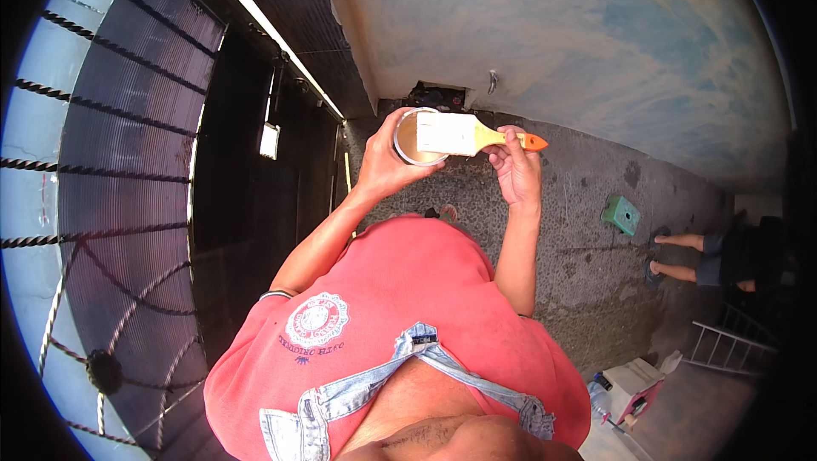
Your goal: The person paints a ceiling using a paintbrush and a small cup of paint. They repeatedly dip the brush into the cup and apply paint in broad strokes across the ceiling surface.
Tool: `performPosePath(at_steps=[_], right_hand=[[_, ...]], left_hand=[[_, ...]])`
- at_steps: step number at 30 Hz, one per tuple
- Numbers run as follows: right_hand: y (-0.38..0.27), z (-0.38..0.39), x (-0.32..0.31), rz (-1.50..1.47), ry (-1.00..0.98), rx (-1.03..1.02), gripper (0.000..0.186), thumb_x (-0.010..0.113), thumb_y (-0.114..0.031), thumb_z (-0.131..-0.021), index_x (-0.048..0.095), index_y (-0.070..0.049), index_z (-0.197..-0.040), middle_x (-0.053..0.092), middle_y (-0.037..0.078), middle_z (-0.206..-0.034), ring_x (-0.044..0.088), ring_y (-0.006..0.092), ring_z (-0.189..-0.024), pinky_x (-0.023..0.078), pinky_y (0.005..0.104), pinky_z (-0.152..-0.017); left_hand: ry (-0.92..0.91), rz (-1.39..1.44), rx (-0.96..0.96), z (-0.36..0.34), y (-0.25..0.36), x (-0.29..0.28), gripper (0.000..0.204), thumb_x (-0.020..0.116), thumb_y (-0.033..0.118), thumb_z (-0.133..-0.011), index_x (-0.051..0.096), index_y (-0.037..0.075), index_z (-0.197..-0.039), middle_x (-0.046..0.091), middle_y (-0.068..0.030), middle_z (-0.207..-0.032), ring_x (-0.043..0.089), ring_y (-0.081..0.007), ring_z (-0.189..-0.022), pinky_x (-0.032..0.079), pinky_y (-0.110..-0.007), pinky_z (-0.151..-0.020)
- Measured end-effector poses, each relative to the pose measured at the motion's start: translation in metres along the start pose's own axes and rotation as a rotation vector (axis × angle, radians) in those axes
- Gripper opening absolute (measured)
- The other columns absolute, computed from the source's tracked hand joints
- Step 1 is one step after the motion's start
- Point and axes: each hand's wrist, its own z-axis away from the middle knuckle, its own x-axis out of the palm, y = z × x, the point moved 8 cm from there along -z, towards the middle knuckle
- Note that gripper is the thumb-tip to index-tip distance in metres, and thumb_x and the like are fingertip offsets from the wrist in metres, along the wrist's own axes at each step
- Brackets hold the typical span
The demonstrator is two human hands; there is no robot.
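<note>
In front of my chest, my left hand (387,159) is wrapped round a round open can (407,151) with a pale rim and beige inside. My right hand (517,167) grips a wide paintbrush (487,137) by its yellow handle, which ends in an orange tip. The brush lies level, with its broad whitish head over the right part of the can's mouth. That head hides part of the can's inside, and I cannot tell whether the bristles touch the rim or the contents.
A wall (562,35) with blue and beige patches rises ahead. A green stool (621,216) stands on the rough grey floor (579,274) at right, near another person's legs (681,257). To the left runs a dark gate with twisted bars (128,171). A white box (630,384) sits lower right.
</note>
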Motion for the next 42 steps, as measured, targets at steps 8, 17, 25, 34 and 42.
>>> performPosePath(at_steps=[8, 17, 25, 34, 42], right_hand=[[0.004, 0.002, -0.002, -0.02, 0.039, -0.008, 0.029, 0.072, -0.026, -0.099, 0.065, -0.002, -0.113, 0.073, 0.01, -0.1, 0.076, 0.0191, -0.085, 0.058, 0.0207, -0.065], [0.006, -0.001, 0.001, -0.067, 0.107, -0.026, 0.024, 0.073, -0.022, -0.098, 0.066, -0.003, -0.112, 0.074, 0.011, -0.1, 0.075, 0.0195, -0.086, 0.058, 0.0198, -0.065], [-0.007, -0.04, -0.011, -0.079, 0.106, -0.015, 0.025, 0.074, -0.021, -0.097, 0.066, -0.003, -0.113, 0.073, 0.011, -0.103, 0.075, 0.0198, -0.088, 0.058, 0.0202, -0.067], [-0.031, -0.118, -0.023, -0.108, 0.083, 0.037, 0.027, 0.072, -0.021, -0.098, 0.065, -0.001, -0.114, 0.072, 0.011, -0.104, 0.075, 0.021, -0.09, 0.057, 0.0202, -0.067], [-0.048, -0.189, 0.007, -0.076, -0.008, 0.073, 0.033, 0.07, -0.026, -0.1, 0.064, 0.001, -0.117, 0.071, 0.01, -0.106, 0.072, 0.0174, -0.094, 0.057, 0.019, -0.073]], left_hand=[[-0.018, 0.042, -0.07, -0.002, -0.003, 0.003, 0.089, 0.094, 0.024, -0.062, 0.051, 0.001, -0.136, 0.068, -0.0138, -0.127, 0.065, -0.0233, -0.121, 0.051, -0.038, -0.105], [0.002, 0.001, -0.047, -0.014, -0.01, 0.007, 0.088, 0.096, 0.024, -0.062, 0.052, 0.001, -0.135, 0.069, -0.015, -0.126, 0.067, -0.024, -0.119, 0.052, -0.038, -0.105], [0.04, 0.029, -0.066, -0.054, -0.015, 0.022, 0.09, 0.096, 0.024, -0.062, 0.051, 0.0, -0.137, 0.068, -0.0162, -0.126, 0.066, -0.0241, -0.12, 0.052, -0.038, -0.104], [0.127, -0.003, -0.076, -0.111, -0.024, 0.044, 0.09, 0.096, 0.025, -0.062, 0.052, 0.0, -0.136, 0.07, -0.017, -0.123, 0.068, -0.0247, -0.118, 0.053, -0.038, -0.103], [0.233, -0.033, -0.112, -0.156, -0.034, 0.042, 0.088, 0.096, 0.027, -0.063, 0.052, -0.001, -0.135, 0.07, -0.0177, -0.123, 0.068, -0.0255, -0.118, 0.053, -0.039, -0.102]])
